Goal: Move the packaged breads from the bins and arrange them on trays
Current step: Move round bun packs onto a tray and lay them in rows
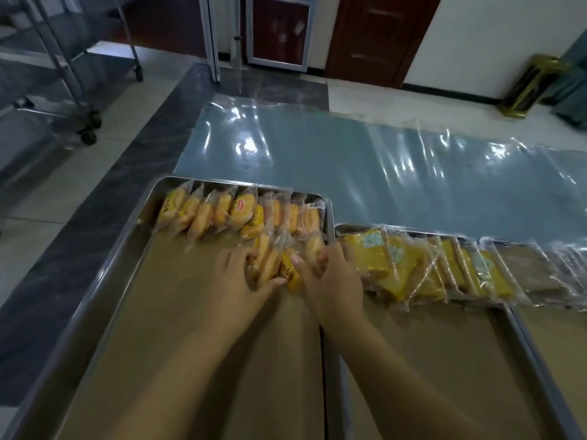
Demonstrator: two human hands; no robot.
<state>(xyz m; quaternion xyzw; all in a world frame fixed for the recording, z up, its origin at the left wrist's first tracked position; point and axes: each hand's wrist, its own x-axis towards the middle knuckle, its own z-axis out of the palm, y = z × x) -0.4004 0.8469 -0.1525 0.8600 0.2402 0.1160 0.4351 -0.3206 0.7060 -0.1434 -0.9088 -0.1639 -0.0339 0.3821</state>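
The working item is the cluster of packs (273,260), located just above the middle of the frame on the left tray (108,268), at the right-hand end of what is judged to be a second row being started. The left hand (244,276) grips the cluster from its left side, thumb under the near end; the right hand (330,274) grips it from the right, thumb on top and fingers curled round the outermost pack. The cluster lies directly between the two hands, so neither is nearer. Each pack's long axis runs from the lower edge of the frame toward the upper edge, slightly tilted to the right, matching the back row (243,209) just above it. The coming move is judged to be a squaring-up of the cluster against that row and against the tray's right wall. Count: two trays; about nine packs in the back row; about four in the cluster (motion blur prevents an exact figure). The right tray (527,344), touching the left one at centre frame, carries one overlapped row of flat packs (403,265), roughly six or seven, the rightmost ones too blurred to count. Most of the paper liner (190,312) is bare. No bin is in view. A plastic sheet (349,160) covers the floor in the upper centre.
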